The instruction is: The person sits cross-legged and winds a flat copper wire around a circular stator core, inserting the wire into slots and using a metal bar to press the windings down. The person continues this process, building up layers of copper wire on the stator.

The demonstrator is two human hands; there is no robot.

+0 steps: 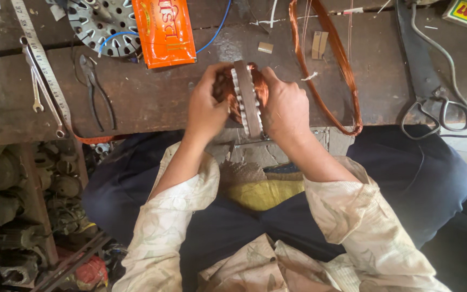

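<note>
Both hands are gripping a motor stator (247, 97), its steel core standing on edge with copper windings bulging on either side. The left hand (205, 108) is closing its grip around the winding on one side, and the right hand (286, 105) is clasping the other. The stator is sitting at the near edge of the wooden bench (152, 97). Beyond the stator an orange packet (164, 31) is lying; well to its left, pliers (95, 89) and spanners (41, 86). Just right of the stator, a loop of copper wire (333, 70) is resting.
</note>
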